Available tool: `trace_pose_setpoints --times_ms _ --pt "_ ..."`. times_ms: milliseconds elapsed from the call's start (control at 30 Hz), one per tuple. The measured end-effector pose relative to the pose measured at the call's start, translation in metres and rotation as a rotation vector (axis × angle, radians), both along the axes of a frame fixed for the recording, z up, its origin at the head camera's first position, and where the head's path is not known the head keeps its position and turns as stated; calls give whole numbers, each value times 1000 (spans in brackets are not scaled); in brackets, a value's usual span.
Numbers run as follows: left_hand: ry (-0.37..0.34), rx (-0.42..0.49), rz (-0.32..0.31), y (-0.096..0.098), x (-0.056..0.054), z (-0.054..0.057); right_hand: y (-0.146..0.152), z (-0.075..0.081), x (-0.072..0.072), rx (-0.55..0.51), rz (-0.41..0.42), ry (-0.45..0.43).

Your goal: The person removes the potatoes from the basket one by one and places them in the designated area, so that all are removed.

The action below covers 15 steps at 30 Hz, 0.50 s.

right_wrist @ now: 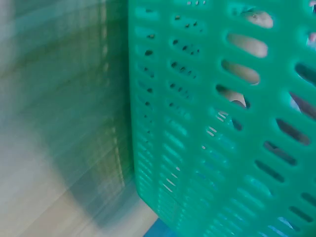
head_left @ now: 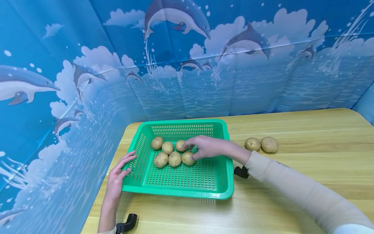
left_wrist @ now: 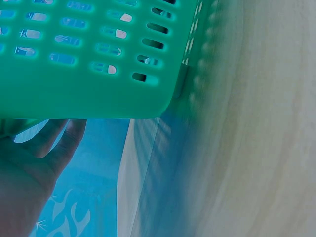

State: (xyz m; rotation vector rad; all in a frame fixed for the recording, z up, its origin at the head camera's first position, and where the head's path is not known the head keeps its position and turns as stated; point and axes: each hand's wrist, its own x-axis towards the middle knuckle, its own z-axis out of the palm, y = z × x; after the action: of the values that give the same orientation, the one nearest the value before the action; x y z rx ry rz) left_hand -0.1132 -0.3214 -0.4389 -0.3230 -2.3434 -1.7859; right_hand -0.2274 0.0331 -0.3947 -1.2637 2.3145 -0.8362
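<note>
Head view: left hand spread on plastic basket's left rim; right hand touches potato inside, whether pinching I cannot tell.

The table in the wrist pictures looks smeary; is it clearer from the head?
Left wrist: table blurred, green basket crisper; right wrist: table blurred too, darkened beside the basket; head: wood grain sharper, with pale glare in front of the basket.

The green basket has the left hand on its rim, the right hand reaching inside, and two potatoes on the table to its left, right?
Not quite. The two potatoes on the table lie to the right of the green basket, as the head view shows. The left hand on its rim and the right hand reaching inside are correct.
</note>
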Motion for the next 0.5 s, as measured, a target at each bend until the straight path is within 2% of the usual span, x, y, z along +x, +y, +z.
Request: trace_pose_setpoints --times_ms 233,500 --pt "3 -5 -5 1 -1 0 -6 -7 -14 59 22 -86" --pt "-2 -1 0 0 1 1 -11 -12 -17 126 20 -202"
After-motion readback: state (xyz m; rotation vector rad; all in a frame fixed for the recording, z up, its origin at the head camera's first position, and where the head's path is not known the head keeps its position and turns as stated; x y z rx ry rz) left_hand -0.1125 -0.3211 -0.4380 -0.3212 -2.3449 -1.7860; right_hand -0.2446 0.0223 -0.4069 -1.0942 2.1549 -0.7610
